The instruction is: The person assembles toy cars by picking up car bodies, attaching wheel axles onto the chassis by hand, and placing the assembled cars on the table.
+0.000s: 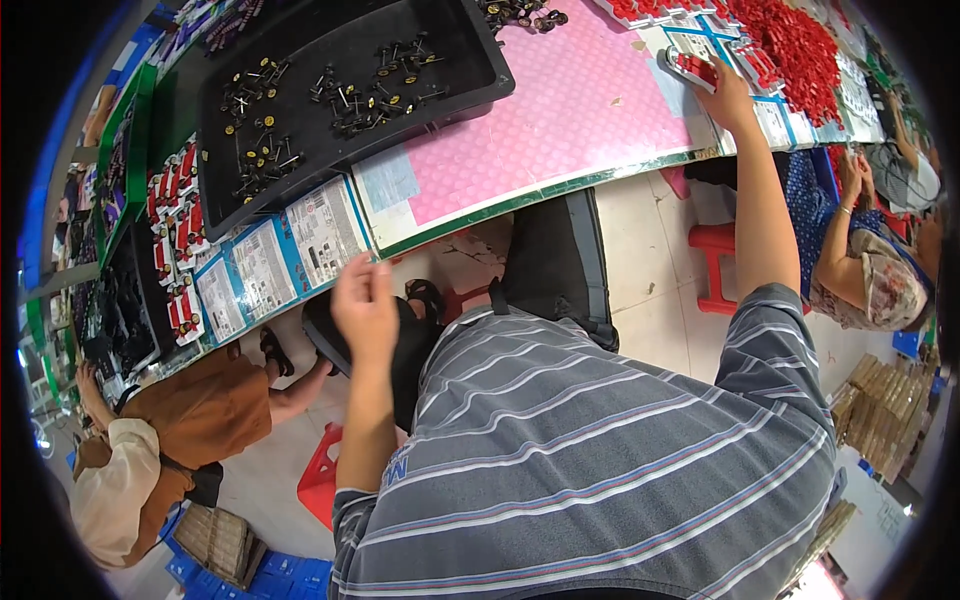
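Note:
At the far right of the table, my right hand [730, 98] is closed on a small red-and-white toy car body [692, 69] with a dark grey end. It is beside more red-and-white toy pieces [757, 68] and a heap of small red plastic parts [800, 55]. My left hand [365, 305] hangs at the table's front edge, loosely bent, with its fingers a little apart and nothing visible in them. Beyond it, a big black tray [330, 60] bears several clusters of small black wheels on axles [380, 108], some with yellow centres.
A pink patterned sheet [570, 110] covers the table's middle. Rows of red-and-white toy bodies [183, 215] lie left of the tray. People sit at both sides: one in a brown garment [200, 405], another in blue dots [812, 200]. Red stools [712, 262] stand below.

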The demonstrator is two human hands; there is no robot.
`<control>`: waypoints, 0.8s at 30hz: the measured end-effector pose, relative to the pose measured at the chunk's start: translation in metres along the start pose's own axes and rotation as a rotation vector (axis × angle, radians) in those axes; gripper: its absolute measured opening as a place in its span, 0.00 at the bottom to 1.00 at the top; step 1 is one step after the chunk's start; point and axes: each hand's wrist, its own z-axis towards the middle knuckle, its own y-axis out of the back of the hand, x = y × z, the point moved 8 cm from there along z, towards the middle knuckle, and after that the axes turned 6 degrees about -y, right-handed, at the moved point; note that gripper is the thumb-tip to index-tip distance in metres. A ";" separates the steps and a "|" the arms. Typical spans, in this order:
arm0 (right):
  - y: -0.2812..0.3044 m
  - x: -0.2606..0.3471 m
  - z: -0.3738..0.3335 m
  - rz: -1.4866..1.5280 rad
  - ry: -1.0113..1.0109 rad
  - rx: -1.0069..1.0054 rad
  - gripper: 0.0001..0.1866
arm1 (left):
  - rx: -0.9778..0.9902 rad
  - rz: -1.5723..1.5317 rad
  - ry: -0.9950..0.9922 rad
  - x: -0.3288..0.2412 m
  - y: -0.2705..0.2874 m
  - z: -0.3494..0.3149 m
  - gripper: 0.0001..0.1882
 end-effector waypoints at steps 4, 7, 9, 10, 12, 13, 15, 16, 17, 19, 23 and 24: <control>0.006 0.052 -0.053 0.519 -0.104 0.072 0.31 | 0.326 -0.407 0.182 -0.024 -0.087 -0.020 0.16; 0.037 0.149 -0.155 0.865 -0.017 0.179 0.32 | 0.574 -0.703 0.247 -0.040 -0.139 -0.020 0.30; 0.041 0.209 -0.202 1.280 0.302 0.521 0.34 | 0.581 -0.900 0.219 -0.049 -0.159 -0.013 0.36; 0.052 0.222 -0.201 1.257 0.413 0.542 0.33 | 0.554 -0.979 0.259 -0.056 -0.162 -0.008 0.35; 0.050 0.233 -0.170 1.187 0.479 0.474 0.28 | 0.450 -0.989 0.235 -0.069 -0.146 0.006 0.24; 0.036 0.230 -0.137 1.064 0.331 0.412 0.25 | 0.472 -1.032 0.216 -0.073 -0.142 0.010 0.21; 0.018 0.225 -0.071 0.882 0.230 0.045 0.32 | 0.503 -1.032 0.214 -0.069 -0.136 0.016 0.19; -0.001 0.224 -0.044 0.793 0.184 0.017 0.33 | 0.453 -1.008 0.259 -0.070 -0.134 0.014 0.18; -0.015 0.228 -0.023 0.710 0.146 -0.006 0.35 | 0.435 -0.991 0.269 -0.069 -0.131 0.012 0.18; -0.034 0.247 -0.001 0.434 0.171 -0.030 0.39 | 0.398 -0.982 0.292 -0.063 -0.125 0.003 0.18; -0.036 0.243 0.017 0.491 0.179 -0.259 0.31 | 0.339 -0.973 0.297 -0.067 -0.111 -0.006 0.14; -0.031 0.237 0.012 0.577 0.175 -0.318 0.31 | 0.338 -0.957 0.272 -0.067 -0.106 -0.008 0.15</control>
